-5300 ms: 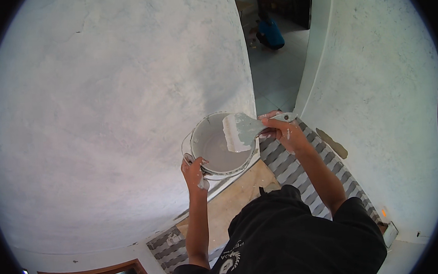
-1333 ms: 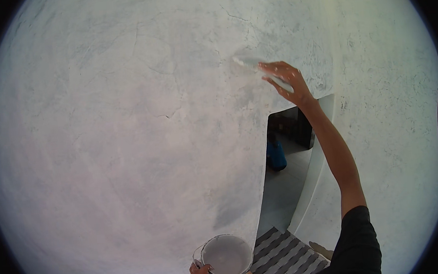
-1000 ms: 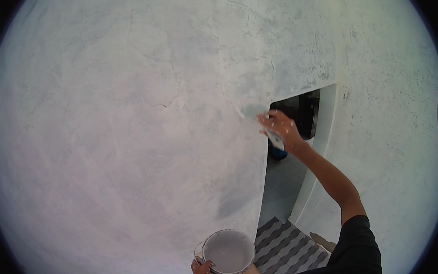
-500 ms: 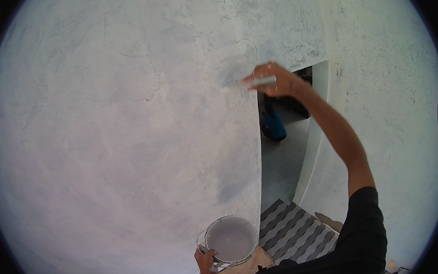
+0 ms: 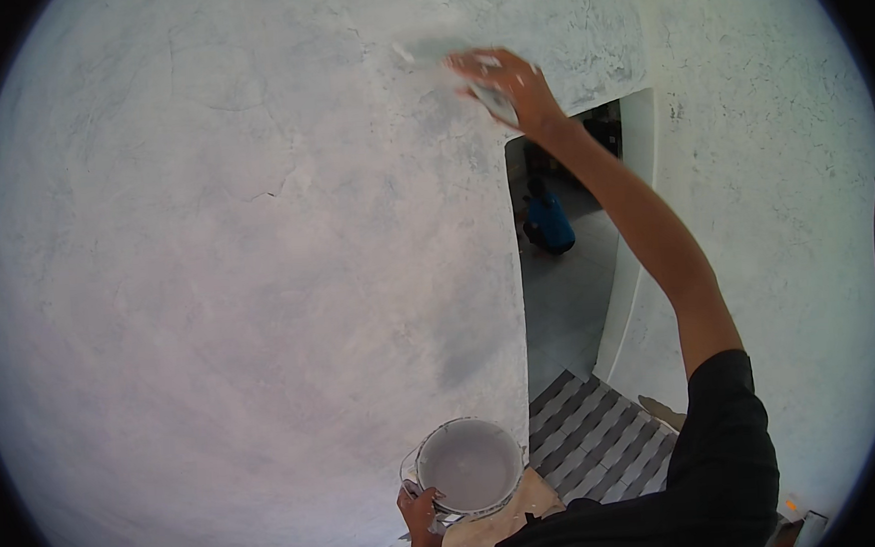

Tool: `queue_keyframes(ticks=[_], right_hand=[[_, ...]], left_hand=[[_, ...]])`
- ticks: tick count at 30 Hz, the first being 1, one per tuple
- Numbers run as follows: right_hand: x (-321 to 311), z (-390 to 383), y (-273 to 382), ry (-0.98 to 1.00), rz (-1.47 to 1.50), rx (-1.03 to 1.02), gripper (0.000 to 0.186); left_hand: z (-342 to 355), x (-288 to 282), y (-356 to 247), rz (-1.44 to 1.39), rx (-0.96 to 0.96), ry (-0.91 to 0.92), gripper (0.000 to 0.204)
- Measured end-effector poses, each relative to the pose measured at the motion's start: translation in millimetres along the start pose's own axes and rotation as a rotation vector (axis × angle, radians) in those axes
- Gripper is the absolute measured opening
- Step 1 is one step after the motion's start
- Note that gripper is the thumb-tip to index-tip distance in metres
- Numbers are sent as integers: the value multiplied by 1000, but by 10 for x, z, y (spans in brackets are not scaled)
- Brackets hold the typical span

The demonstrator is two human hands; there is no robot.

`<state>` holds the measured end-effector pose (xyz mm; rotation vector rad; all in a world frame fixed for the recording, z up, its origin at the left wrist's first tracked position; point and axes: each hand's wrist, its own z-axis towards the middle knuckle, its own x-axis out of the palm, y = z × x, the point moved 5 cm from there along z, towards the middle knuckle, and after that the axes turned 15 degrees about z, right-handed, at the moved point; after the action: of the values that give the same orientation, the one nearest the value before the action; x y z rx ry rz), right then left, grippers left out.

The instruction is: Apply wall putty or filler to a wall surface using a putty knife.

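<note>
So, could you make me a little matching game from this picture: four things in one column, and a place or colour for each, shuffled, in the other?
Things:
1. Bucket
2. Scraper
3. Crouching person
4. Patterned floor

Places and colours:
A. Dressed in blue, beyond the doorway
B. In the left hand
C. Light and dark grey
D. In the right hand, raised at the wall

Pairs: 1-B, 2-D, 3-A, 4-C
</note>
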<state>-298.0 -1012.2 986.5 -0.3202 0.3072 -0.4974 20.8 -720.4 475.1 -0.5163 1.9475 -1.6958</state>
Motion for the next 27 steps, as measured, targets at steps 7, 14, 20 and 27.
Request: queue_keyframes(ticks=[7, 14, 20, 27], right_hand=[[114, -1469, 804, 239, 208, 161, 49], [-173, -1323, 834, 495, 376, 206, 43], [-206, -246, 140, 567, 352, 373, 24], [-722, 1080, -367, 234, 158, 423, 56]], left_hand=[[-222, 80, -348, -100, -73, -10, 19], [-205, 90, -457, 28, -35, 44, 17], [-272, 130, -536, -3, -32, 25, 17], [-380, 165, -601, -129, -54, -3, 21]])
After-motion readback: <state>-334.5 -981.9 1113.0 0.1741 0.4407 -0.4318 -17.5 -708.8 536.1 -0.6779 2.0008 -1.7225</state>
